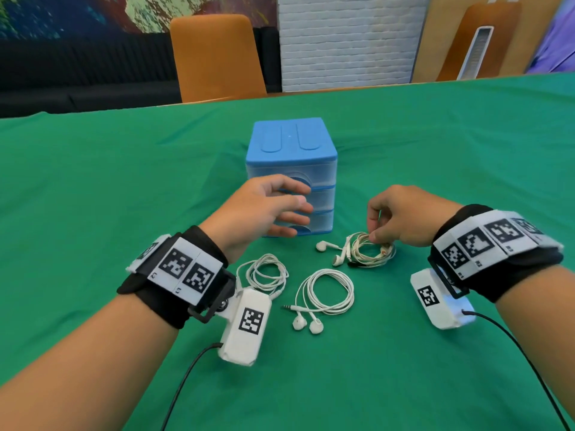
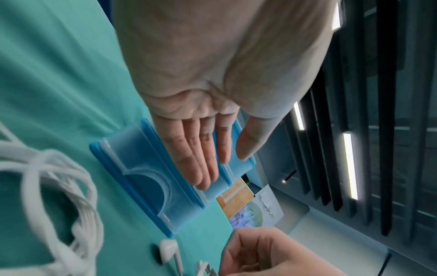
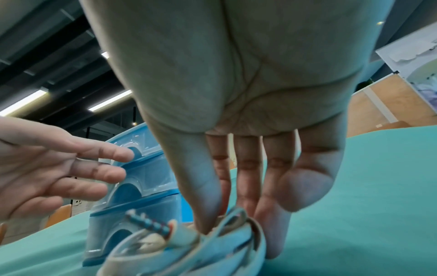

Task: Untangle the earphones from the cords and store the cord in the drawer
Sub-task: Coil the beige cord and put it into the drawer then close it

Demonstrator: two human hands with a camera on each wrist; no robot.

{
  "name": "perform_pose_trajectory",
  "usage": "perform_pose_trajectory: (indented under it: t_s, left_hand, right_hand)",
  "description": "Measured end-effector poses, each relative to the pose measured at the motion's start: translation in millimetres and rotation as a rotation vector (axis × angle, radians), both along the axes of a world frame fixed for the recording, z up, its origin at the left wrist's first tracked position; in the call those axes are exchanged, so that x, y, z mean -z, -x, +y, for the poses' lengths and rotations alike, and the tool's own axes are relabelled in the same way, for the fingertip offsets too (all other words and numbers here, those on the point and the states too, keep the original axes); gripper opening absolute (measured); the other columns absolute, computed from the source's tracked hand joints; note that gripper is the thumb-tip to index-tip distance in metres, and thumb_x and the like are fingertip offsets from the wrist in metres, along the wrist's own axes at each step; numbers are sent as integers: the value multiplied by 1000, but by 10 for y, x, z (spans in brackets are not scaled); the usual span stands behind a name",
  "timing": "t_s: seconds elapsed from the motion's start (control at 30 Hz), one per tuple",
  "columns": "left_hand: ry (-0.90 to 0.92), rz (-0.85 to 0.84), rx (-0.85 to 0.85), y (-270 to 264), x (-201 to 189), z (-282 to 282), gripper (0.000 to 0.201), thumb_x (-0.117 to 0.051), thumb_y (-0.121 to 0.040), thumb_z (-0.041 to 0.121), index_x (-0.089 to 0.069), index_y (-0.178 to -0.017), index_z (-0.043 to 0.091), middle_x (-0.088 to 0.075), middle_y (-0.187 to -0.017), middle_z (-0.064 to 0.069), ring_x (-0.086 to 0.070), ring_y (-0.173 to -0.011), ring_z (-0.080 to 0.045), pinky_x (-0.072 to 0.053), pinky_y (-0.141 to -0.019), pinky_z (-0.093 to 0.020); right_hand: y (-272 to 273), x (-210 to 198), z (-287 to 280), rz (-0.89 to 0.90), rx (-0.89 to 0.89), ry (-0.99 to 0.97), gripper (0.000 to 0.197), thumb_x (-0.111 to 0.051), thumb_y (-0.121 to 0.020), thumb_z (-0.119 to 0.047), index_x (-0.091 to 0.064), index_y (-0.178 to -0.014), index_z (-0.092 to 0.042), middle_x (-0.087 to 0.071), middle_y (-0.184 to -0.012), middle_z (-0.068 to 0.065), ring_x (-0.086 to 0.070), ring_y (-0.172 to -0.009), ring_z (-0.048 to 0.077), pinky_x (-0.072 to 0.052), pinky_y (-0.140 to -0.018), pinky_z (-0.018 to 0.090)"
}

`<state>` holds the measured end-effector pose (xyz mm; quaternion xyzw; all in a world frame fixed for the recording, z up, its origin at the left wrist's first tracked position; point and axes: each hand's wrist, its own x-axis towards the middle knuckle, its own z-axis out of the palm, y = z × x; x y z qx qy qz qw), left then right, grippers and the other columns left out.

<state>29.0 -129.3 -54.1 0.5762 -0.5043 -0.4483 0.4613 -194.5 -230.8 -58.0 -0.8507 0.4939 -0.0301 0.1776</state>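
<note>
Nearest the head camera are the two forearms with their wrist cameras, so starting on the left: the left hand point(image 1: 264, 206) is spread wide, fingers straight and a bit fanned, holding nothing. It hovers right in front of the drawer unit point(image 1: 291, 157), which is blue, has three stacked see-through drawers, all closed, and sits on the green tablecloth point(image 1: 93, 181). From the left wrist view the fingers point(image 2: 201, 158) look laid across the drawer fronts, but I honestly can't tell if they touch or just float close. Below that wrist there's one loosely coiled white cord point(image 1: 263, 273), partly tucked behind the wrist camera. Just right of it, in the middle, sits a neatly looped white earphone set point(image 1: 325, 292), its jack pointing left and both buds lying side by side at the near end. So that's two tidy coils lying free. Further right and a little farther back is the third bundle, the tangled earphones point(image 1: 364, 250), yellower, wound tight, with two buds sticking out on its left side. The right hand point(image 1: 401, 219) is on that one: thumb and fingertips curled down and pinching into the loops while the bundle rests on the cloth, just beside the bottom right corner of the drawers. In the right wrist view the thumb pokes inside the coil. Count so far: three bundles, one drawer unit, two hands. Behind the table stands one orange chair point(image 1: 217, 57).
</note>
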Motion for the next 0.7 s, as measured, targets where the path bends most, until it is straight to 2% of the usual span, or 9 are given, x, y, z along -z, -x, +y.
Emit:
perform_pose_trajectory:
  t_s: [0.1,0.3,0.4,0.5,0.6,0.7]
  left_hand:
    - [12,22,-31,-54,26,9,18,-59,-99,12,-65,-116,8,-76,-106,-11,-74,-90,-21,-59,-71,-30]
    - [22,98,-77,-68,49,57,11,-59,-99,11,-67,-106,10,-74,-109,-16,-73,-91,-23,-59,-71,-31]
    - [37,211,-158,-90,85,99,6,-58,-99,10,-62,-103,12,-73,-109,-19,-72,-88,-25,-58,-70,-34]
    - [62,340,-233,-122,101,148,4,-56,-99,11,-53,-100,14,-70,-101,-18,-71,-85,-27,-57,-68,-34]
    - [60,437,-305,-126,107,165,12,-56,-99,14,-48,-107,14,-67,-102,-17,-69,-86,-29,-56,-67,-34]
    - [-17,571,-316,-91,115,168,31,-56,-98,20,-46,-128,12,-64,-109,-19,-69,-87,-29,-57,-69,-34]
  right_hand:
    - [-21,-8,22,24,15,23,15,-83,-77,-19,-68,-75,-20,-68,-74,-1,-62,-72,17,-42,-61,27]
    - [-50,-81,61,40,45,105,13,-75,-82,-20,-65,-74,-23,-68,-82,-1,-63,-85,23,-45,-71,30]
    - [-91,-250,136,-56,37,194,8,-69,-85,-19,-68,-79,-24,-70,-84,0,-62,-85,22,-43,-75,28]
    - [-172,-482,229,-223,-17,333,7,-66,-87,-17,-72,-87,-20,-71,-84,-1,-64,-83,21,-46,-77,28]
    - [-327,-653,294,-424,-101,471,10,-63,-89,-19,-70,-96,-20,-70,-91,-2,-64,-87,19,-50,-82,32]
    - [-521,-709,268,-513,-188,499,22,-59,-93,-21,-69,-112,-21,-66,-111,-1,-59,-101,17,-44,-89,30]
